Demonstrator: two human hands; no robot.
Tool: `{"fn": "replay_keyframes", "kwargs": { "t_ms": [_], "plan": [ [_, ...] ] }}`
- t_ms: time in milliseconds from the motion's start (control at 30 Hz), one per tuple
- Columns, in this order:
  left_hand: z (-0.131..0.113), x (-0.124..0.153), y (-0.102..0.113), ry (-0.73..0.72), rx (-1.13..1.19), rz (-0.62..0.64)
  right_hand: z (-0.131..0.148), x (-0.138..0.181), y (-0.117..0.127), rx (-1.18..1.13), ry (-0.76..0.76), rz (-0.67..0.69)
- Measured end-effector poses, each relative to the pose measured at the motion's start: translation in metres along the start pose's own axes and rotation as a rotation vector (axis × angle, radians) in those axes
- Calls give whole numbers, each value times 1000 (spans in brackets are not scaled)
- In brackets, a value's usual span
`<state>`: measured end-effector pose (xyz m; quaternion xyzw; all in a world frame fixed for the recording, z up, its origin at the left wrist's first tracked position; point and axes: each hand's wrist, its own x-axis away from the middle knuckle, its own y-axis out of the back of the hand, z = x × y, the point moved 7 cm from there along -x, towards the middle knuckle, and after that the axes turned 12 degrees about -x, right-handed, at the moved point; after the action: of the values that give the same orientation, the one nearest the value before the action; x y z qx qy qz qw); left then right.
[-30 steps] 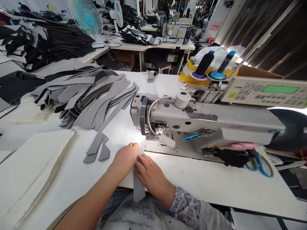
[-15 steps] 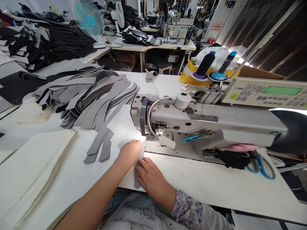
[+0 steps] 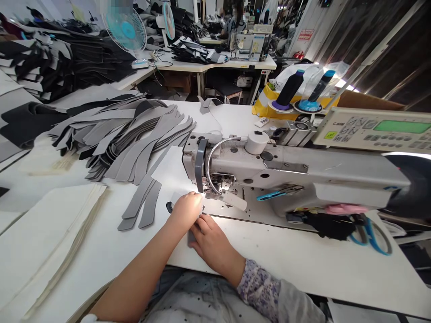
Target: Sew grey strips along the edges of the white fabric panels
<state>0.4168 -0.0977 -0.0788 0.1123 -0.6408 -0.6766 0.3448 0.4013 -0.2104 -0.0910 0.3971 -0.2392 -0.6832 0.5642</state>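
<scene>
My left hand [image 3: 186,210] is closed, its fingers curled down just in front of the sewing machine's needle area [image 3: 220,184]. Beneath both hands lies a grey fabric strip [image 3: 191,238], mostly covered by them. My right hand [image 3: 215,246] is right behind the left, fingers bent together at the strip and thumb on its near part. A white sheet-like piece [image 3: 172,167] lies left of the machine head. By my left hand a small dark curled edge [image 3: 169,207] shows; what it belongs to is hidden. The stitching point itself is partly covered.
Grey strips [image 3: 134,134] are heaped at the left, beside a stack of white sheets [image 3: 57,242]. Blue tweezers [image 3: 271,194] rest on the machine bed; blue-handled scissors [image 3: 377,237] lie at right. Behind stand thread cones [image 3: 291,89] and a fan [image 3: 126,31].
The grey strip shows less below my hands, and a dark curled edge has appeared beside my left hand. My right hand's fingers have drawn closer together. The small grey piece behind the machine has shifted left.
</scene>
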Motion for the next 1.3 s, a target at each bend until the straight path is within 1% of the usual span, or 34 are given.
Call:
{"fn": "replay_keyframes", "kwargs": {
  "t_ms": [100,267,400,467,533,700,733,867,1000,1100,1300],
  "plan": [
    [1,-2,-2,-22,17,-25,-5,1,-2,22,-17,-16],
    [7,3,-8,-143,51,-134,-4,10,-5,42,2,-49],
    [8,3,-19,-221,-75,-142,-2,12,-3,32,0,-53],
    [7,1,-20,-255,-131,-153,-2,12,-1,29,-1,-52],
    [6,0,-17,-287,-172,-147,-2,11,0,25,3,-47],
    [9,9,-6,-345,-221,-52,-2,12,1,5,15,-64],
    [10,13,-3,-369,-210,-60,-3,13,1,1,16,-66],
    [15,27,4,-453,-169,-177,-4,13,-3,9,19,-65],
    [18,23,-3,-476,-197,-192,-3,12,-3,34,13,-64],
    [16,16,-5,-462,-195,-203,-3,10,-2,35,17,-60],
    [10,10,-5,-423,-155,-201,-10,3,2,-5,-26,-62]
  ]
}}
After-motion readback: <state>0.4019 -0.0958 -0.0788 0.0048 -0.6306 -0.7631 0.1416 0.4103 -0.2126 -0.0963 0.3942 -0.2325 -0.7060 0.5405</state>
